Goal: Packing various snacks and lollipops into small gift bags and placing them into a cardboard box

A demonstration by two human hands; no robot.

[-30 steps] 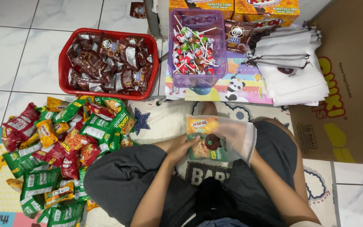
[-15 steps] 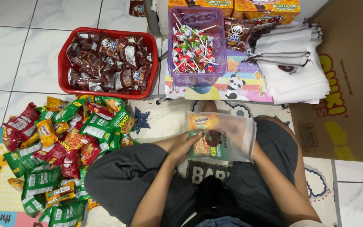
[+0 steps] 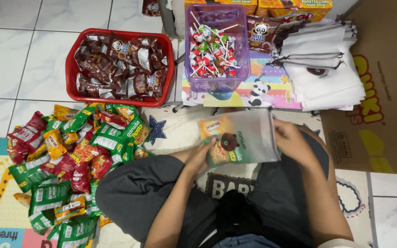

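I sit cross-legged on the floor holding a translucent pouch [image 3: 249, 135] over my lap. Snack packets, orange and green, show through its left half. My left hand [image 3: 199, 158] grips the pouch's lower left corner. My right hand [image 3: 295, 142] holds its right edge, fingers curled over the rim. The pouch lies nearly flat, tilted slightly toward me.
A red basket [image 3: 72, 73] of brown wrapped snacks stands at the back left. A purple bin [image 3: 194, 69] holds lollipops. A stack of white drawstring bags [image 3: 327, 73] lies at right on a cardboard box [image 3: 387, 105]. Several green, red and orange packets [image 3: 70, 156] are heaped at my left.
The pouch has flattened and spread wider between my hands, and my right hand has shifted along its right edge.
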